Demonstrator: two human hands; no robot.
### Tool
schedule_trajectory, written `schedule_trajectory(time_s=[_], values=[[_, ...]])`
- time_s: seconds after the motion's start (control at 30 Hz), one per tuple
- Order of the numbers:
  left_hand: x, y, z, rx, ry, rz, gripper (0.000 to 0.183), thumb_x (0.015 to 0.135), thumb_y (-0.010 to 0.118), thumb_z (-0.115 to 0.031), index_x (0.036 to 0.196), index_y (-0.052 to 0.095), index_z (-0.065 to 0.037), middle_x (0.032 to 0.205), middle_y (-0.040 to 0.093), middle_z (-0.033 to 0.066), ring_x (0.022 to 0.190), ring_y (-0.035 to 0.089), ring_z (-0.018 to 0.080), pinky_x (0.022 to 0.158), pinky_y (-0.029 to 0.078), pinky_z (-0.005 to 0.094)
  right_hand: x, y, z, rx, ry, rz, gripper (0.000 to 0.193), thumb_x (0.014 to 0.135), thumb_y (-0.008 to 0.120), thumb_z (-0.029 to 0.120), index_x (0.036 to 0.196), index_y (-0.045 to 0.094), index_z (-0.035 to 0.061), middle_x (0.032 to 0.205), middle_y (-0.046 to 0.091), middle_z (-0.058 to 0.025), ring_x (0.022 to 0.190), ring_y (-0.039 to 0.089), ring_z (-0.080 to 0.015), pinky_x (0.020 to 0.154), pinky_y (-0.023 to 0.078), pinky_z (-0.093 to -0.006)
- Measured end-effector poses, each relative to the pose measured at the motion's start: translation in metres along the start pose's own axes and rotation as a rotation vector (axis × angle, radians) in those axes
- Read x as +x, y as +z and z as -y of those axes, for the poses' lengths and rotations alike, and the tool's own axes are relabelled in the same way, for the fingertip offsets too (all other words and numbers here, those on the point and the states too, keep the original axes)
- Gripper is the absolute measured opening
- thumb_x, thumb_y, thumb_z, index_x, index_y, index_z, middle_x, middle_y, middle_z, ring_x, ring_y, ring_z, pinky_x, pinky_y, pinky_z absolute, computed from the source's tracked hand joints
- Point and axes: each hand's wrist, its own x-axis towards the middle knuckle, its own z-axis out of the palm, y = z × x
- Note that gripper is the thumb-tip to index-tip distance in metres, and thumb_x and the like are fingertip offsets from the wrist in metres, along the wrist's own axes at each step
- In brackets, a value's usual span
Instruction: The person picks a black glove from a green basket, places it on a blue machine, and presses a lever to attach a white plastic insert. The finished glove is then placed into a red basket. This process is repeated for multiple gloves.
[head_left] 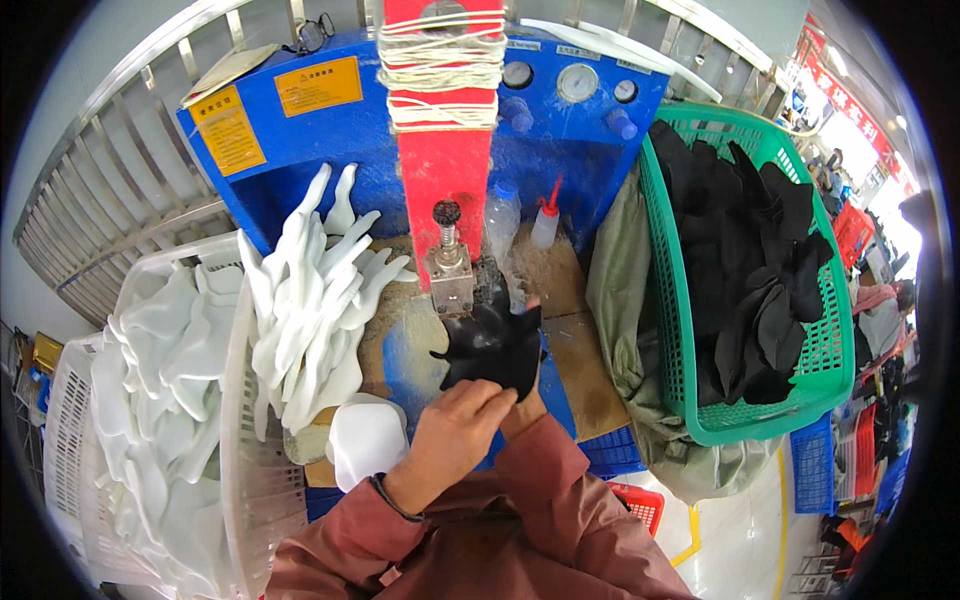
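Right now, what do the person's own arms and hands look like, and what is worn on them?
Both forearms come in from the lower edge in loose, dusty-pink long sleeves of soft cloth. The left hand is bare, with a thin dark band round the wrist. The right hand is mostly hidden behind the left; no glove shows on it.

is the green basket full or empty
Nearly full: the green basket is heaped with black gloves up to about its rim, though some mesh wall shows at its near end.
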Motion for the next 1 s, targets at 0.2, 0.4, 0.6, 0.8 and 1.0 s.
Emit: schedule_trajectory(time_s=[0.2, 0.4, 0.6, 0.8, 1.0], values=[[-0.006, -0.009, 0.008, -0.038, -0.054, -0.019, 0.023, 0.078, 0.063, 0.001, 0.1, 0.067, -0.003, 0.092, 0.062, 0.0083, 0.082, 0.063, 0.0266, 0.068, 0.053, 0.0349, 0.016, -0.006, -0.02, 0.102, -0.001, 0.11, 0.062, 0.099, 0.037, 0.058, 0.132, 0.053, 0.0072, 0.124, 0.061, -0.0121, 0.112, 0.058, -0.0304, 0.1, 0.044, -0.0442], [-0.008, 0.002, -0.004, -0.128, -0.002, 0.044, 0.026, 0.076, 0.062, 0.001, 0.102, 0.067, -0.003, 0.093, 0.063, 0.0094, 0.082, 0.064, 0.0273, 0.069, 0.054, 0.0347, -0.017, -0.002, -0.002, -0.005, 0.001, -0.01, 0.077, 0.096, 0.031, 0.065, 0.14, 0.045, 0.0031, 0.137, 0.052, -0.0176, 0.125, 0.05, -0.0356, 0.111, 0.034, -0.0473], [-0.01, -0.003, -0.006, -0.122, -0.08, -0.018, 0.019, 0.08, 0.064, -0.001, 0.098, 0.068, -0.004, 0.092, 0.064, 0.0078, 0.081, 0.064, 0.0271, 0.068, 0.054, 0.0347, -0.007, -0.009, -0.011, 0.023, -0.001, 0.046, 0.066, 0.098, 0.037, 0.059, 0.133, 0.052, 0.0053, 0.126, 0.06, -0.0127, 0.115, 0.057, -0.03, 0.105, 0.042, -0.0418], [-0.033, -0.013, -0.012, -0.146, -0.103, 0.07, 0.022, 0.079, 0.064, 0.0, 0.1, 0.068, -0.003, 0.092, 0.064, 0.0077, 0.08, 0.064, 0.0265, 0.068, 0.053, 0.0341, -0.025, -0.021, -0.03, 0.004, 0.118, -0.123, 0.069, 0.099, 0.034, 0.06, 0.137, 0.048, 0.0044, 0.133, 0.055, -0.0145, 0.119, 0.055, -0.0283, 0.105, 0.042, -0.04], [-0.035, -0.014, -0.021, -0.154, -0.067, 0.086, 0.021, 0.08, 0.064, 0.0, 0.1, 0.067, -0.003, 0.092, 0.063, 0.008, 0.08, 0.064, 0.0263, 0.068, 0.054, 0.034, -0.04, -0.018, -0.024, 0.013, 0.173, -0.046, 0.069, 0.099, 0.034, 0.059, 0.137, 0.048, 0.0038, 0.133, 0.056, -0.014, 0.118, 0.055, -0.0278, 0.103, 0.044, -0.0419]])
